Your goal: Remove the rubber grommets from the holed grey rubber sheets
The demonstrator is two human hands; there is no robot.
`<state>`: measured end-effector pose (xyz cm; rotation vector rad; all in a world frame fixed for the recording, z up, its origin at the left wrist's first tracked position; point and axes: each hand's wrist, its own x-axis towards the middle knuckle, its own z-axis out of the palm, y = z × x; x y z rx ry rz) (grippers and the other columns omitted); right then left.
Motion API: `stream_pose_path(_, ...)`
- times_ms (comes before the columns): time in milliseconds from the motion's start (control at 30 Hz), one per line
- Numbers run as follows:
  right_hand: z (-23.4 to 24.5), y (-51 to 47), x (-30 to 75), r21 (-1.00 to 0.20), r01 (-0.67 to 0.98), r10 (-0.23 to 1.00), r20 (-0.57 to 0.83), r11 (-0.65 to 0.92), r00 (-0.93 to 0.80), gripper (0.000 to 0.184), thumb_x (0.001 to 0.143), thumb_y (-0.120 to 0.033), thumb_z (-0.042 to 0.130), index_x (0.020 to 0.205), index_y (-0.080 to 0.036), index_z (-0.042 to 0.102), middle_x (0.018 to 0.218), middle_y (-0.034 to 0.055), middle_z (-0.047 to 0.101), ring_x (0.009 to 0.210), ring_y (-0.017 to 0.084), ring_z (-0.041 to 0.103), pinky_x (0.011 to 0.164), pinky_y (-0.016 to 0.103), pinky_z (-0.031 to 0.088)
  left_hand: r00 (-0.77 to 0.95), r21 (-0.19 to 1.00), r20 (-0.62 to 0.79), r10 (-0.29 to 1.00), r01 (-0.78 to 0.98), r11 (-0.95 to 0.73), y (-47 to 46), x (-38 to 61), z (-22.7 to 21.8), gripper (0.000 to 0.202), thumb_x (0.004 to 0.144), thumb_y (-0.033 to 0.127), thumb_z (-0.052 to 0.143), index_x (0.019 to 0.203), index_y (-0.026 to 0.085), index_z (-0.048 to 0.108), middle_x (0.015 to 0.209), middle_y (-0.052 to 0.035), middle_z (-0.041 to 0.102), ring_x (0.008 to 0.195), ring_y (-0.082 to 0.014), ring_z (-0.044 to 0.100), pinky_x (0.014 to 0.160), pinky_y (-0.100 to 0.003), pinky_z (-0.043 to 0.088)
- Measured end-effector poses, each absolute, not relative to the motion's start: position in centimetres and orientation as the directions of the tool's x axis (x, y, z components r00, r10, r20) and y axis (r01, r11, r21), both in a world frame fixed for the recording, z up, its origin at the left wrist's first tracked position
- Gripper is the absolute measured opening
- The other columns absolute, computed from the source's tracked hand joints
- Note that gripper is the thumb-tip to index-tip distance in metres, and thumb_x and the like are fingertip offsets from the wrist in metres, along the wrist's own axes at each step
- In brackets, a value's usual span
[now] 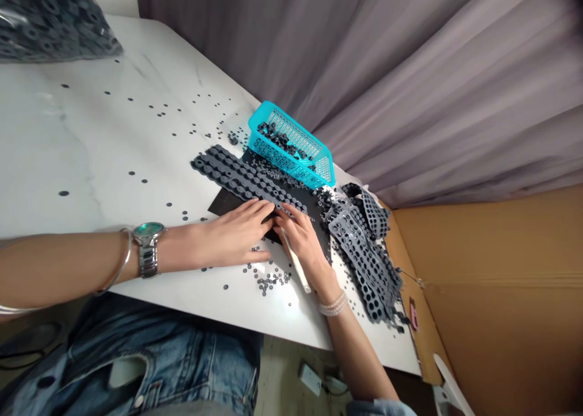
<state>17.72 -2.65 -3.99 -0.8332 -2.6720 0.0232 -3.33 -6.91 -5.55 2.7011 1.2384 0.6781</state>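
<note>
In the head view, the person's left hand (237, 234) lies nearly flat, palm down, over the white table (100, 136), its fingers straight and close together with the thumb held wide; the fingertips reach the near edge of a long dark strip (250, 176) covered in round pieces, though I cannot tell whether they press on it; the right hand (300, 237) has its fingers narrowed about a white stick (297, 263), which slants back toward the table's near edge, and its fingertips meet the strip's near side, just beside the left ones; the strip lies aslant, partly on a black sheet (221, 202) and partly past its far-left edge; just beyond stands a blue basket (252, 119) with small dark pieces in it; to the right of the right hand lies a heap of grey sheets (364, 258) full of round holes; little dark discs (271, 280) are scattered below the hands, and more lie about the table; a clear bag (50, 27) packed with dark pieces sits at the far left; a curtain (364, 51) hangs behind, and cardboard (496, 252) stands at the right
</note>
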Motion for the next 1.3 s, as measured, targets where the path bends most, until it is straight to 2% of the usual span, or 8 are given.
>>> stream_pose_path(167,-4.0,-2.7,17.2,-0.142,0.583,0.596,0.303,0.8,-0.743,0.024,0.101,-0.028,0.042,0.104,-0.024,0.065,0.13,0.0117,0.065,0.138,0.026,0.046,0.108,0.048,0.045,0.562,0.31,0.348,0.75,0.686,-0.658,-6.8,-3.6,-5.6,0.054,0.09,0.049,0.053,0.123,0.008,0.062,0.133,-0.0201,0.049,0.127,-0.0342,0.044,0.109,-0.044,0.034)
stream_pose_path(300,-4.1,-2.1,18.1,-0.176,0.694,0.684,0.45,0.699,-0.574,0.026,0.101,-0.029,0.039,0.114,-0.021,0.06,0.14,0.0154,0.055,0.139,0.025,0.045,0.11,0.047,0.044,0.558,0.341,0.356,0.75,0.67,-0.66,-6.7,-3.8,-5.9,0.058,0.09,0.052,0.053,0.128,0.009,0.06,0.14,-0.0213,0.045,0.132,-0.0358,0.041,0.109,-0.044,0.033)
stream_pose_path(467,-4.1,-0.7,21.4,-0.19,0.825,0.789,0.464,0.533,-0.403,0.024,0.1,-0.032,0.039,0.103,-0.021,0.061,0.112,0.0152,0.069,0.139,0.031,0.042,0.109,0.059,0.039,0.567,0.338,0.345,0.748,0.668,-0.663,-6.7,-3.7,-6.2,0.064,0.09,0.056,0.051,0.135,0.01,0.056,0.147,-0.0218,0.04,0.139,-0.0363,0.033,0.112,-0.044,0.03)
stream_pose_path(600,-3.7,-0.6,22.1,-0.25,0.829,0.786,0.533,0.501,-0.314,0.024,0.098,-0.037,0.045,0.101,-0.02,0.063,0.119,0.0153,0.067,0.139,0.033,0.042,0.108,0.062,0.039,0.564,0.35,0.31,0.765,0.681,-0.643,-6.6,-3.4,-5.8,0.068,0.088,0.058,0.054,0.137,0.011,0.054,0.148,-0.0219,0.039,0.139,-0.0368,0.032,0.11,-0.044,0.032)
stream_pose_path(733,-3.4,-1.4,19.5,-0.307,0.714,0.755,0.457,0.629,-0.47,0.023,0.098,-0.033,0.046,0.106,-0.021,0.064,0.133,0.0139,0.061,0.138,0.027,0.046,0.108,0.051,0.044,0.584,0.308,0.315,0.748,0.682,-0.663,-6.7,-3.6,-4.7,0.063,0.089,0.054,0.056,0.136,0.011,0.055,0.144,-0.0216,0.043,0.137,-0.0364,0.034,0.109,-0.043,0.033)
stream_pose_path(867,-3.3,-1.8,17.3,-0.284,0.632,0.689,0.388,0.721,-0.612,0.02,0.098,-0.031,0.049,0.107,-0.023,0.064,0.134,0.012,0.062,0.137,0.025,0.048,0.109,0.049,0.043,0.543,0.204,0.317,0.778,0.762,-0.615,-7.3,-3.8,-3.8,0.058,0.093,0.053,0.05,0.123,0.005,0.062,0.138,-0.0252,0.049,0.135,-0.039,0.035,0.114,-0.05,0.026)
stream_pose_path(1033,-3.7,-1.3,17.1,-0.233,0.623,0.661,0.359,0.747,-0.658,0.019,0.099,-0.031,0.048,0.108,-0.024,0.064,0.131,0.0108,0.065,0.137,0.025,0.048,0.108,0.051,0.043,0.534,0.142,0.306,0.788,0.793,-0.592,-7.6,-3.5,-4.1,0.06,0.094,0.056,0.046,0.12,0.004,0.063,0.135,-0.0261,0.051,0.134,-0.0393,0.038,0.114,-0.051,0.025)
stream_pose_path(1300,-3.9,-0.9,17.1,-0.165,0.586,0.596,0.405,0.794,-0.693,0.017,0.1,-0.03,0.048,0.107,-0.022,0.062,0.13,0.0124,0.065,0.133,0.025,0.051,0.104,0.048,0.045,0.546,0.122,0.312,0.778,0.789,-0.602,-7.2,-3.5,-4.5,0.061,0.094,0.056,0.046,0.122,0.005,0.063,0.133,-0.025,0.053,0.131,-0.0387,0.041,0.111,-0.049,0.028)
